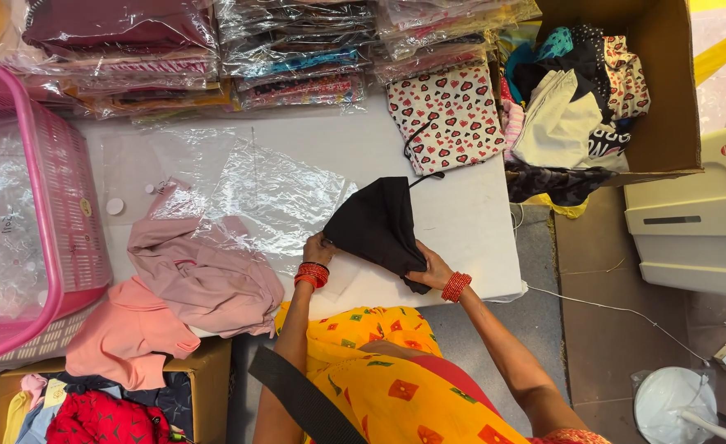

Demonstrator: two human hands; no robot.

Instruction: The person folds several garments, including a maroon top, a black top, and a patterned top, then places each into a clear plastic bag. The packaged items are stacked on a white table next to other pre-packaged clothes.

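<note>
A folded black garment lies tilted on the white table, near its front edge. My left hand grips the garment's left edge. My right hand holds its lower right corner. Both wrists wear red bangles. A clear plastic bag lies flat on the table just left of the black garment, partly over a pink garment.
A pink plastic basket with clear bags stands at the left. Stacks of bagged clothes line the table's far edge. A heart-print cloth lies beside a cardboard box of clothes. A white machine is at the right.
</note>
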